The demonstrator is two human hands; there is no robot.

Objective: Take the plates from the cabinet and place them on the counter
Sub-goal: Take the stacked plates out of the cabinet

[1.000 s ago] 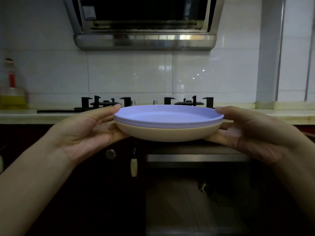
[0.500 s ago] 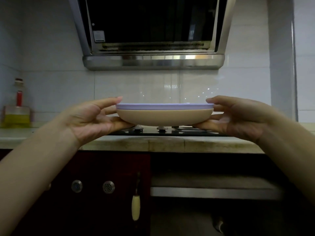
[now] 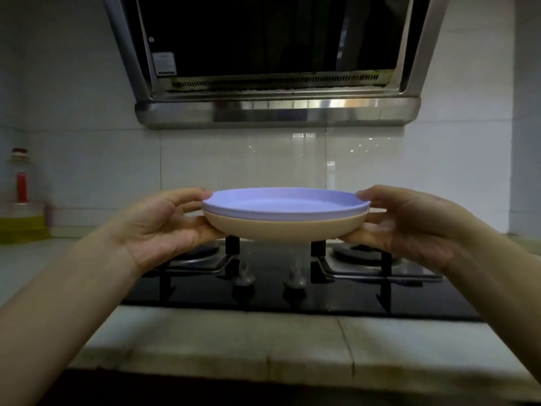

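From the head camera, two stacked plates were held in the air above the gas hob (image 3: 292,276), level and clear of everything below. The purple plate (image 3: 285,204) sat nested inside the beige plate (image 3: 285,230), its rim just above the beige one's edge.

The left hand (image 3: 164,227) gripped the stack at its left side, thumb laid on the purple rim and fingers curled beneath the beige underside. The right hand (image 3: 409,224) mirrored it on the right side, thumb on top of the rim and fingers under the base. Both hands were partly closed around the stack, neither flat nor clenched.

The surface (image 3: 234,341), a pale stone slab, ran across the lower part of the view, with its front edge nearest the camera and the black glass hob set into it behind. The stack hung over the hob's middle, between the two burners, well back from the surface's front edge. Two control knobs (image 3: 294,281) stood at the hob's front centre.

A steel range hood (image 3: 278,112) hung over the hob against white wall tiles. Near the surface's far left edge stood a bottle (image 3: 20,206) with yellowish liquid, probably cooking oil, though it was blurred.
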